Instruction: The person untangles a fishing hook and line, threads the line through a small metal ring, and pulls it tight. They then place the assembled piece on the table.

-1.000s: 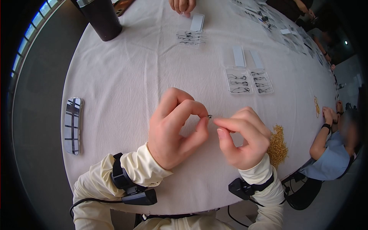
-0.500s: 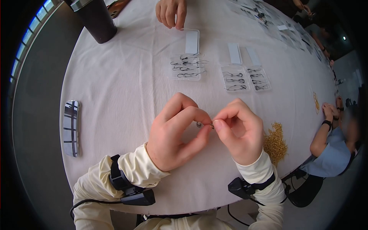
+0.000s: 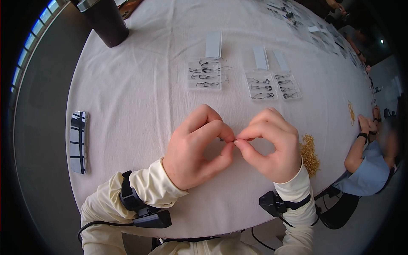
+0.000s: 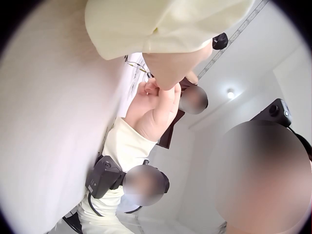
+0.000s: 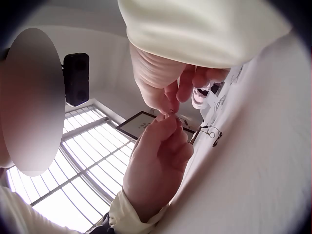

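Head view: both hands met fingertip to fingertip above the white tabletop [image 3: 136, 97], near its front edge.
Left hand [image 3: 193, 148]: thumb and forefinger were curled into a narrow grip, pinching a small metal piece [image 3: 221, 138]; the other fingers arched above.
Right hand [image 3: 272, 148]: its grip was equally narrow, thumb and forefinger pinching the same piece from the other side.
Small metal piece: held between the two pinches, off the cloth, mostly hidden by the fingertips; only a dark bit showed beside the left forefinger.
Right wrist view: the piece appeared as a thin wire loop at the touching fingertips; a loose hook [image 5: 210, 134] lay on the cloth just beyond.
Left wrist view: the piece was too small to make out.
Clear packets [image 3: 205, 74]: three lay in a row beyond the hands, well apart from them, each with dark hooks inside.
Gold pile [image 3: 310, 154]: lay just beside the right hand, on its outer side.
Phone [image 3: 79, 142]: lay flat near the left rim.
Dark tumbler [image 3: 104, 21]: stood upright at the far left.
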Available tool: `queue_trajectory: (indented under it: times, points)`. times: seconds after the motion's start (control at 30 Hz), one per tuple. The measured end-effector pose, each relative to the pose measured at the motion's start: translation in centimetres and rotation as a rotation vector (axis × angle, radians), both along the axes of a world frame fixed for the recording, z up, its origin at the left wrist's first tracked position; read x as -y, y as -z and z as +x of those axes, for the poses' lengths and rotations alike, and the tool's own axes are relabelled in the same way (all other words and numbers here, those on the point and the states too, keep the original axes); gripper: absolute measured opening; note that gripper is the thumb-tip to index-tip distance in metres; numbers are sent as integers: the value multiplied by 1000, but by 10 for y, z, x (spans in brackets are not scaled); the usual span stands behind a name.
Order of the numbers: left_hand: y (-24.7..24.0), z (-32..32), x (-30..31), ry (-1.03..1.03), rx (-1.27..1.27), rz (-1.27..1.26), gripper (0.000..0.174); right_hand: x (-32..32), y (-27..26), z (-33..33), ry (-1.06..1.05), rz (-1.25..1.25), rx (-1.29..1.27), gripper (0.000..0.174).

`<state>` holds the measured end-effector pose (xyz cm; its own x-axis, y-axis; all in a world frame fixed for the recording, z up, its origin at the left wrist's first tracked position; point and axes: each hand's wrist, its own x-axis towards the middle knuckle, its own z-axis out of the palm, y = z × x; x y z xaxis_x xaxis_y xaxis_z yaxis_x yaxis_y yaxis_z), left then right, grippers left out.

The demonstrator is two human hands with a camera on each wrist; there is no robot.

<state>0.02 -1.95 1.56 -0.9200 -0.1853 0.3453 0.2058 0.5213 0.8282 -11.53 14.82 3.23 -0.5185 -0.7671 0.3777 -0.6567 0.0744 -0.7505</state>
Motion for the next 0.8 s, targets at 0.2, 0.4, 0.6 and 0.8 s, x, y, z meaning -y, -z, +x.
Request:
queue_trajectory:
  times: [0.2, 0.4, 0.6, 0.8]
  points:
    - [8, -3, -1, 37, -37, -16, 16, 0, -1, 2, -22, 50, -191, 14]
    - [9, -3, 0, 55, -44, -59, 16, -2, 0, 2, -32, 56, -73, 16]
    - [4, -2, 0, 82, 72, 68, 11, -4, 0, -2, -54, 97, -133, 15]
    - [3, -2, 8, 88, 245, 407, 7, -5, 16, -4, 10, 49, 269, 8]
